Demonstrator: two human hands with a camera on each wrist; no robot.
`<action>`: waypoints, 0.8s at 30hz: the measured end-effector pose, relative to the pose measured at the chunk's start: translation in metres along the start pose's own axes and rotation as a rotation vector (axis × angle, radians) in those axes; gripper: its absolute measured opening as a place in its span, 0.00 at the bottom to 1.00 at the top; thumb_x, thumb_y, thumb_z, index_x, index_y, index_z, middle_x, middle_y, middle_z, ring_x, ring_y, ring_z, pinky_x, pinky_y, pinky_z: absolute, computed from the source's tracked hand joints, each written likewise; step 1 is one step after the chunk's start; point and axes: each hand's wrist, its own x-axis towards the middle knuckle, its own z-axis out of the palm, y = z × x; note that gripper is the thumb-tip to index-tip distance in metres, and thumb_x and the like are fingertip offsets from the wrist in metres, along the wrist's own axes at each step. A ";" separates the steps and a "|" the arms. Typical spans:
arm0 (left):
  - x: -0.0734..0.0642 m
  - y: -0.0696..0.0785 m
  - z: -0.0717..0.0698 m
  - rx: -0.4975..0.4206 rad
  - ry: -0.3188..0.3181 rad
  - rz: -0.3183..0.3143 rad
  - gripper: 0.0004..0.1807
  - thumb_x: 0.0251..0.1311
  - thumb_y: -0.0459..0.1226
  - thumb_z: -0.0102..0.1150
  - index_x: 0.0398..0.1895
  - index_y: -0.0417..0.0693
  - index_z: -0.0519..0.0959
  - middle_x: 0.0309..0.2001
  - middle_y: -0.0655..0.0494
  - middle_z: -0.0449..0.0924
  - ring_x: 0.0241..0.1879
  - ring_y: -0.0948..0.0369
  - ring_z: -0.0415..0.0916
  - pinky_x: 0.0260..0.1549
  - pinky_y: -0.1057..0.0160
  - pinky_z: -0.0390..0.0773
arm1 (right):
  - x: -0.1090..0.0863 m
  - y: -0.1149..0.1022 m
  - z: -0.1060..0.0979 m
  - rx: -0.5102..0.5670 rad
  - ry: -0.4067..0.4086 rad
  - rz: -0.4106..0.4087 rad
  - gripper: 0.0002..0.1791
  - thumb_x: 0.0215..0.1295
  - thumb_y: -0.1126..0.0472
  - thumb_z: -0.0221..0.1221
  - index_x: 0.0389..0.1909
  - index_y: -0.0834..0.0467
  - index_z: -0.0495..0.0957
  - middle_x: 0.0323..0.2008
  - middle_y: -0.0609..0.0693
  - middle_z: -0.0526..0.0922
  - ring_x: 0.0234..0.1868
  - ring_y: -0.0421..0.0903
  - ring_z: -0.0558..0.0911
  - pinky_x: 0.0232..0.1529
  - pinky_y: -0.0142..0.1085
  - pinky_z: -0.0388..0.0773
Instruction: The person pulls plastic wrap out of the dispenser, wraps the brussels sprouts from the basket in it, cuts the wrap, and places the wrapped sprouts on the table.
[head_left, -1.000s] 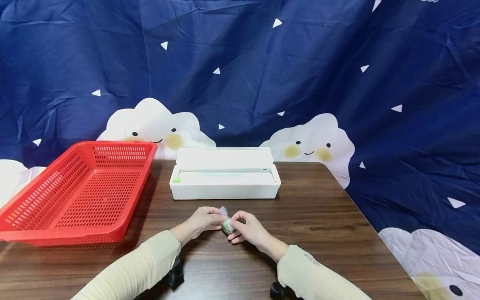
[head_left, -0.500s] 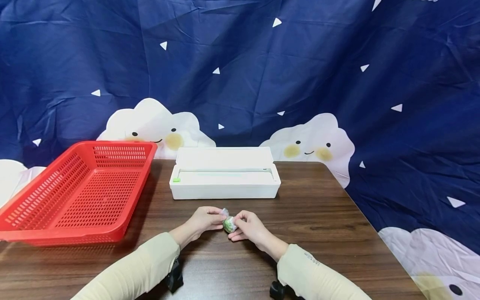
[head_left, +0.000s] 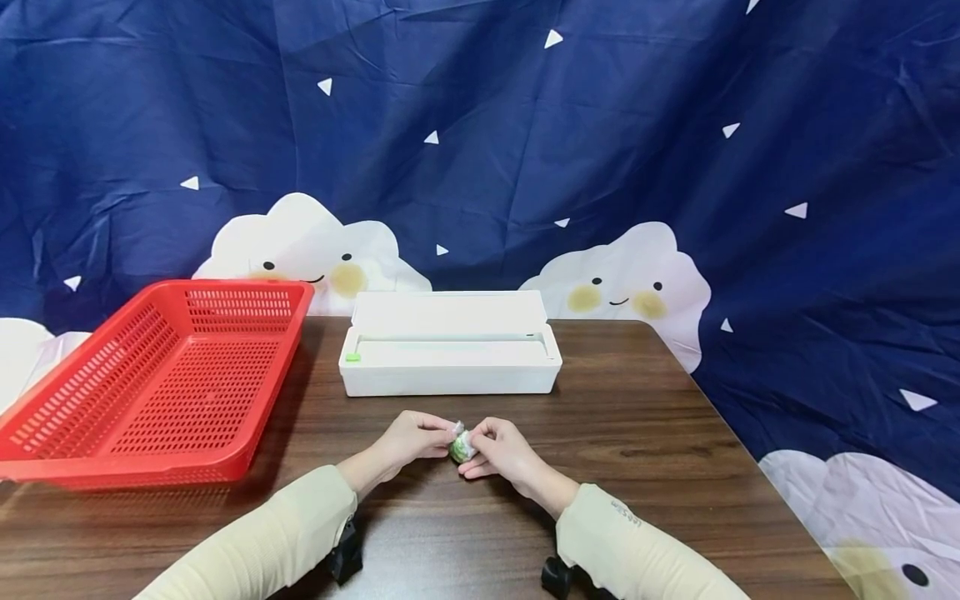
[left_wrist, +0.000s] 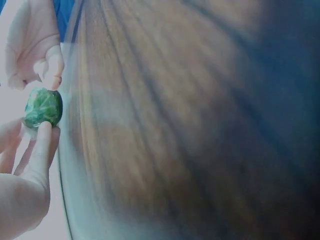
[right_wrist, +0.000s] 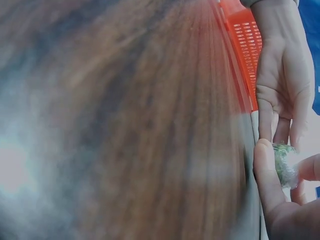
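A small green Brussels sprout [left_wrist: 44,107], wrapped in clear plastic film, is held between both hands over the table's middle. In the head view my left hand [head_left: 408,439] pinches the gathered film end [head_left: 458,428] at the sprout's upper left. My right hand [head_left: 506,454] grips the sprout from the right, thumb and fingers on either side. The right wrist view shows the wrapped sprout [right_wrist: 284,165] with the left hand [right_wrist: 284,80] above it and the right hand [right_wrist: 285,205] below. Part of the sprout is hidden by fingers.
A white film dispenser box [head_left: 450,382] with its lid raised stands just beyond the hands. At the left sits a large red perforated basket [head_left: 247,433]. The brown wooden table [head_left: 637,450] ends at a blue cloud-patterned cloth [head_left: 480,167].
The loose film end has drawn into a short twisted tip. The sprout has turned and shifted slightly right between the fingers. Both hands have stayed close together.
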 end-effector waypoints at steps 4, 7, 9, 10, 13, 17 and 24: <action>-0.001 0.002 -0.001 0.023 -0.065 -0.004 0.15 0.58 0.27 0.55 0.46 0.23 0.75 0.43 0.39 0.79 0.39 0.60 0.77 0.41 0.59 0.76 | 0.000 0.001 -0.001 0.007 0.004 0.002 0.05 0.63 0.72 0.43 0.35 0.71 0.66 0.31 0.65 0.78 0.24 0.47 0.82 0.28 0.37 0.79; -0.001 0.003 -0.002 0.033 -0.097 -0.015 0.15 0.58 0.27 0.54 0.47 0.23 0.74 0.45 0.39 0.78 0.42 0.58 0.77 0.43 0.59 0.75 | 0.000 0.002 -0.002 0.015 0.007 -0.001 0.05 0.63 0.72 0.43 0.35 0.71 0.66 0.31 0.65 0.78 0.24 0.47 0.82 0.28 0.37 0.79; 0.000 0.003 -0.003 0.034 -0.114 -0.029 0.16 0.59 0.28 0.51 0.48 0.23 0.73 0.47 0.38 0.76 0.45 0.56 0.76 0.44 0.58 0.74 | 0.000 0.002 -0.002 0.021 0.005 0.000 0.05 0.63 0.72 0.44 0.35 0.70 0.66 0.31 0.65 0.78 0.23 0.46 0.82 0.28 0.37 0.79; -0.001 0.004 -0.004 0.028 -0.122 -0.036 0.17 0.60 0.29 0.49 0.49 0.23 0.72 0.49 0.37 0.75 0.46 0.54 0.75 0.46 0.58 0.74 | 0.000 0.003 -0.003 0.024 0.003 0.002 0.05 0.63 0.72 0.44 0.35 0.70 0.66 0.31 0.65 0.78 0.23 0.46 0.82 0.29 0.37 0.79; -0.001 0.004 -0.006 0.010 -0.129 -0.062 0.21 0.64 0.34 0.45 0.52 0.23 0.70 0.53 0.35 0.72 0.51 0.50 0.72 0.49 0.57 0.71 | 0.001 0.004 -0.003 0.030 -0.005 -0.003 0.04 0.62 0.72 0.44 0.35 0.70 0.66 0.31 0.65 0.77 0.24 0.47 0.82 0.29 0.38 0.79; -0.001 0.001 -0.006 -0.001 -0.110 -0.054 0.20 0.65 0.36 0.50 0.50 0.24 0.72 0.51 0.37 0.74 0.50 0.51 0.73 0.48 0.56 0.72 | 0.001 0.004 -0.004 0.048 -0.013 -0.007 0.04 0.63 0.72 0.45 0.37 0.69 0.63 0.33 0.64 0.76 0.25 0.49 0.82 0.29 0.38 0.79; 0.000 -0.004 -0.001 0.027 -0.043 -0.008 0.13 0.56 0.29 0.59 0.42 0.28 0.74 0.39 0.47 0.77 0.40 0.58 0.76 0.43 0.59 0.75 | 0.002 0.006 -0.004 0.101 -0.049 0.001 0.14 0.65 0.70 0.48 0.48 0.73 0.59 0.37 0.61 0.74 0.27 0.49 0.82 0.32 0.39 0.79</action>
